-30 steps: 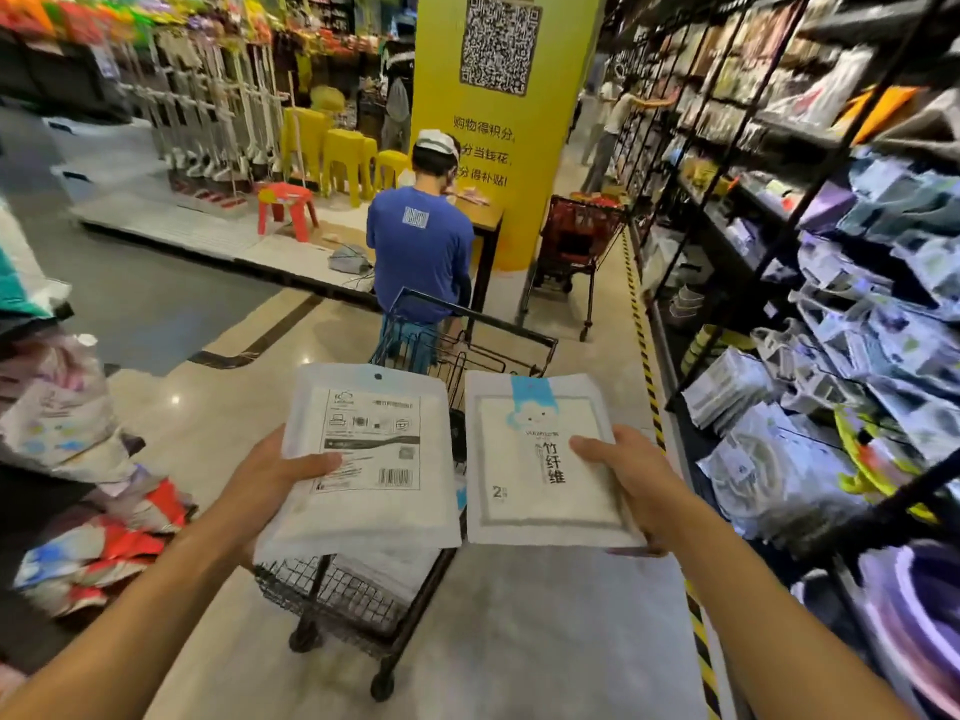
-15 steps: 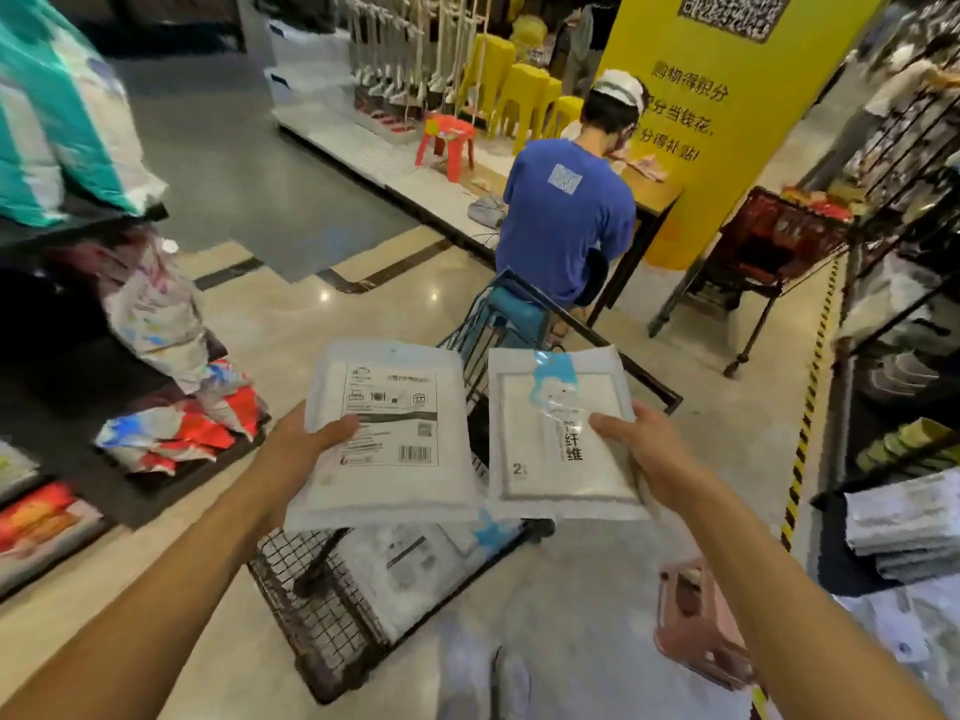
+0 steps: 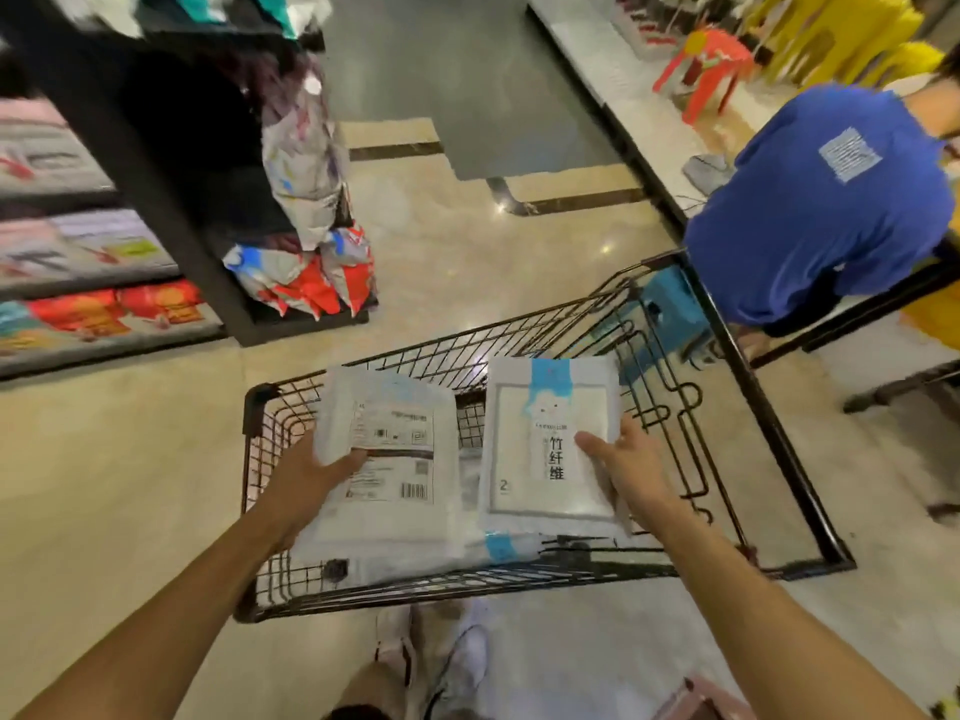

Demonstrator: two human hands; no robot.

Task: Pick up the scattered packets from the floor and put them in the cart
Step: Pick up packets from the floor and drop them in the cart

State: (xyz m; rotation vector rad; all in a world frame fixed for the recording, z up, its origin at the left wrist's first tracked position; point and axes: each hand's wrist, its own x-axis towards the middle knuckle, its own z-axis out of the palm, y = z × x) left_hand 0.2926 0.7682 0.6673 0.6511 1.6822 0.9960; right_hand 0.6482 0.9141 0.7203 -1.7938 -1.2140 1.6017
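Observation:
A black wire cart (image 3: 769, 449) stands right in front of me. My left hand (image 3: 306, 478) grips a white packet with a barcode label (image 3: 395, 459) by its left edge, thumb on top. My right hand (image 3: 628, 470) grips a white packet with a blue top mark and black characters (image 3: 545, 439) by its right edge. Both packets hang flat, side by side, over the cart's basket. Beneath them more white packets (image 3: 498, 545) lie in the basket, mostly hidden.
A dark shelf unit (image 3: 156, 200) with colourful bags stands at the left. A person in a blue shirt (image 3: 821, 200) sits just beyond the cart's far right corner on a blue stool (image 3: 670, 309). A pink stool (image 3: 696, 701) is at my lower right. My shoes (image 3: 441, 662) are below the cart.
My view has tilted down onto the cart. Both hands have lowered their packets from chest height to just above the basket.

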